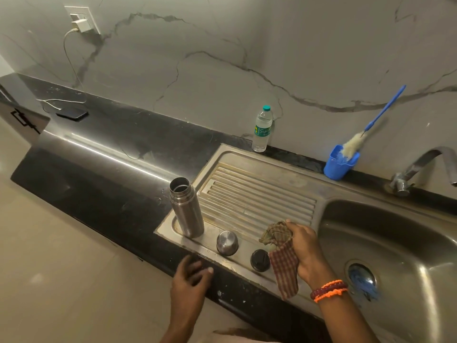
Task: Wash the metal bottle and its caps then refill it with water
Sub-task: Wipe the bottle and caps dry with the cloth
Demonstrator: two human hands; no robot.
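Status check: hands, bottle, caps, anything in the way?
Left hand empty at counter edge. Right hand grips checked cloth. Open steel bottle upright on drainboard; steel cap, black cap beside it. Nothing blocking.

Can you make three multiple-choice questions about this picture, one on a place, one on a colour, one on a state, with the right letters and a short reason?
1. Where does the metal bottle stand?
A. In the sink basin
B. On the left end of the drainboard
C. Beside the tap

2. What colour is the cup that holds the bottle brush?
A. Blue
B. Red
C. White

3. What state is the metal bottle in?
A. Capped
B. Lying on its side
C. Upright and open

Answers:
1 B: it stands at the drainboard's left end, far from the basin.
2 A: the cup by the wall is blue.
3 C: its mouth is open, and the steel cap and black cap lie apart, near the right hand holding a checked cloth.
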